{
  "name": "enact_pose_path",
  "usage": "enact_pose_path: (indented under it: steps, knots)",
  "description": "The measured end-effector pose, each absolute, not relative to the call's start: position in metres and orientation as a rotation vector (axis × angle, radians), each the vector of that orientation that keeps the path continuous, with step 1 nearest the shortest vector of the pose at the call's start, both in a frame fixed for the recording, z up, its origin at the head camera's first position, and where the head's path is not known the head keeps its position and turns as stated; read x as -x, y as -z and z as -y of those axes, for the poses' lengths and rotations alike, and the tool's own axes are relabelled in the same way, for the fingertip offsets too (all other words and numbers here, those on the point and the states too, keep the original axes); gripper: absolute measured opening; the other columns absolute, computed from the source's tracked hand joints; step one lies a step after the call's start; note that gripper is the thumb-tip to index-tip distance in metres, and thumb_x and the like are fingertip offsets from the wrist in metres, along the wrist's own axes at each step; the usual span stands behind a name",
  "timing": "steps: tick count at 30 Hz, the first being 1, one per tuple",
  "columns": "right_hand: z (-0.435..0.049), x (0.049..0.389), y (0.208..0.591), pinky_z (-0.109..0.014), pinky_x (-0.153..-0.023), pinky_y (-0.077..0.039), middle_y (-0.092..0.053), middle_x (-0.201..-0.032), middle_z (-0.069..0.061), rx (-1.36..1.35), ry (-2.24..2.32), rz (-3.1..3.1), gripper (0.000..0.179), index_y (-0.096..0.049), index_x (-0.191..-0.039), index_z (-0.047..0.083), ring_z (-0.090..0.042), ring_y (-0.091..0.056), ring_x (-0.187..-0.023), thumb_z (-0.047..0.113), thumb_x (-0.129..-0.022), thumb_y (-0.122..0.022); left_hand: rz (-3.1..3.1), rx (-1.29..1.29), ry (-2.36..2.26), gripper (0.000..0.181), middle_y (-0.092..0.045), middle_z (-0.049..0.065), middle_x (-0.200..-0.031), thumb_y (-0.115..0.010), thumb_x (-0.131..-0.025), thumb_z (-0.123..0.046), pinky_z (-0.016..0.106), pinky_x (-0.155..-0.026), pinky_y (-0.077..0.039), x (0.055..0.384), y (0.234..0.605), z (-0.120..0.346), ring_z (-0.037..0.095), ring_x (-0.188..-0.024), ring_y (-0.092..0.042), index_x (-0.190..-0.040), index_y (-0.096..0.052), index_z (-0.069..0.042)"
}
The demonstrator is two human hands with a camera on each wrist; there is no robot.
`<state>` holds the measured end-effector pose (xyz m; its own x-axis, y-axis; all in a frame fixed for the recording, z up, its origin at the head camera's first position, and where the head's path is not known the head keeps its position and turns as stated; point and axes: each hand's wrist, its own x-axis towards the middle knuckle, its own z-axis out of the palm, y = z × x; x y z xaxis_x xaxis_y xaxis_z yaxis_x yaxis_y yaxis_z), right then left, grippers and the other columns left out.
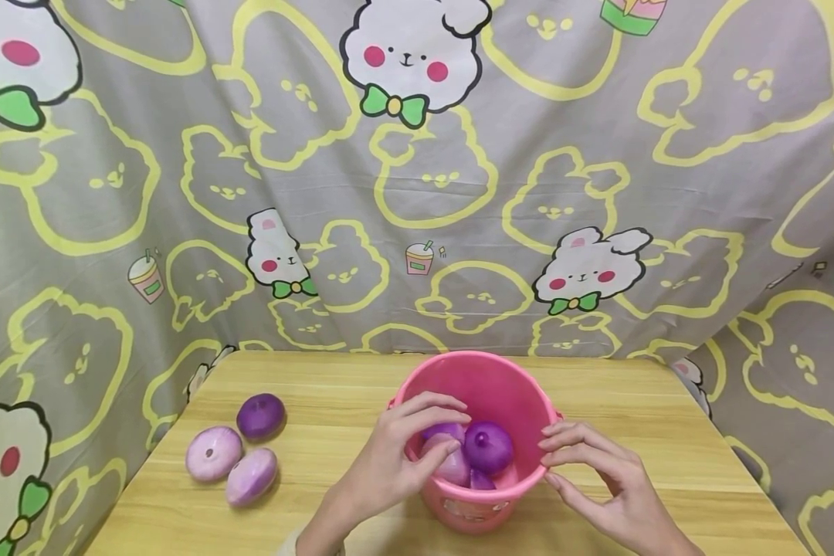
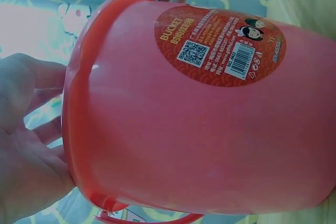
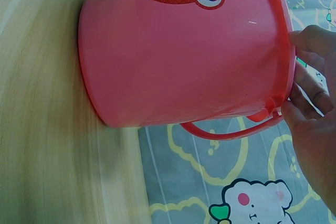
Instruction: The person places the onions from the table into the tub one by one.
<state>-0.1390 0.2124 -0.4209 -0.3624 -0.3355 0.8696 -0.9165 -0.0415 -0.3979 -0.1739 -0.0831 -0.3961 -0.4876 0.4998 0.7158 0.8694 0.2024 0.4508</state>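
Observation:
A pink bucket [image 1: 469, 510] stands upright on the table, its mouth facing up. Inside it lie a dark purple onion [image 1: 489, 447], a pale purple onion [image 1: 453, 468] and parts of others. My left hand [image 1: 396, 444] reaches over the bucket's left rim, thumb and fingers spread apart above the onions; its fingertips are partly hidden behind the rim in the left wrist view. With its fingertips on the right rim, my right hand [image 1: 608, 479] holds the bucket, thumb low on the near side. In the right wrist view, that hand sits beside the red carrying handle [image 3: 226, 135].
Left of the bucket, a dark purple onion [image 1: 260, 416] and two paler onions, a round one [image 1: 213, 454] and a tilted one [image 1: 252, 477], lie close together on the wooden table [image 1: 333, 386]. A patterned grey curtain [image 1: 445, 193] hangs behind and at both sides.

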Motion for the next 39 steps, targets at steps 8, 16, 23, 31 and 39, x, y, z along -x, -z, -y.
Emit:
enact_pose_path:
  steps: [8,16,23,31,39]
  knots:
    - [-0.213,0.138,0.42,-0.031,-0.115,-0.04,-0.068,-0.116,-0.019,-1.327,-1.414,1.711,0.026,-0.071,-0.108,-0.006,-0.027,-0.058,-0.126,-0.014,-0.083,-0.075,2.102,1.242,1.241,0.032,-0.067,-0.003,-0.126,-0.072,-0.095,-0.008,0.035,-0.103,-0.051,0.175,0.394,0.088,0.014,-0.121,-0.061,-0.125,-0.07,-0.019]
    - [-0.212,0.14,0.419,-0.031,-0.116,-0.039,-0.068,-0.116,-0.018,-1.328,-1.413,1.711,0.026,-0.071,-0.108,-0.006,-0.027,-0.058,-0.125,-0.014,-0.084,-0.075,2.138,1.135,1.31,0.036,-0.066,-0.002,-0.129,-0.074,-0.093,-0.005,0.037,-0.111,-0.046,0.177,0.391,0.099,0.017,-0.124,-0.06,-0.126,-0.071,-0.021]
    - [-0.212,0.139,0.419,-0.032,-0.116,-0.04,-0.068,-0.115,-0.018,-1.325,-1.416,1.707,0.026,-0.071,-0.107,-0.006,-0.027,-0.059,-0.124,-0.015,-0.083,-0.075,2.109,0.953,1.298,0.038,-0.066,0.002,-0.131,-0.075,-0.093,-0.006,0.033,-0.104,-0.051,0.178,0.392,0.117,0.02,-0.121,-0.062,-0.128,-0.07,-0.02]
    - [-0.214,0.14,0.418,-0.033,-0.116,-0.04,-0.068,-0.115,-0.018,-1.314,-1.41,1.717,0.025,-0.071,-0.106,-0.006,-0.027,-0.059,-0.124,-0.015,-0.083,-0.075,2.04,0.888,1.245,0.045,-0.061,0.005,-0.135,-0.076,-0.087,0.007,0.033,-0.109,-0.047,0.175,0.393,0.134,0.026,-0.125,-0.059,-0.125,-0.072,-0.016]
    - [-0.215,0.14,0.42,-0.032,-0.115,-0.04,-0.068,-0.115,-0.018,-1.299,-1.421,1.728,0.026,-0.071,-0.106,-0.006,-0.027,-0.059,-0.124,-0.014,-0.082,-0.075,2.075,0.876,1.203,0.042,-0.063,0.003,-0.133,-0.076,-0.087,0.004,0.03,-0.112,-0.043,0.173,0.397,0.144,0.025,-0.123,-0.06,-0.125,-0.072,-0.015]
